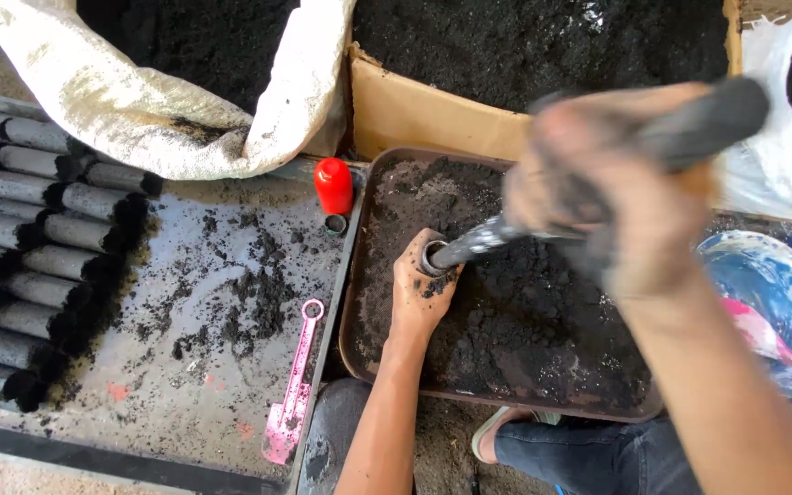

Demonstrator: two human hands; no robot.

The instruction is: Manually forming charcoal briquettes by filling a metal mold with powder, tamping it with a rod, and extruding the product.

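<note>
left hand (421,291) wraps around a small upright tube (433,258), fingers closed on it, standing it in the brown tray (359,275) of loose black powder. right hand (611,197), blurred, grips a dark rod (497,236) in a closed fist; rod tip sits in the tube mouth at a slant.

done, as far as visible: many grey filled tubes (34,238) lie stacked in rows at the far left of the grey tabletop (185,385), dark ends facing inward. judged well along, though the count cannot be told.

left: the held tube appears only partly packed; fill level hidden by rod. plenty of powder in tray, in the cardboard box (433,115) and in the white sack (139,110) behind.

also on tabletop: red cap (334,186), small ring beside it, pink scoop tool (293,394), scattered powder spills.
</note>
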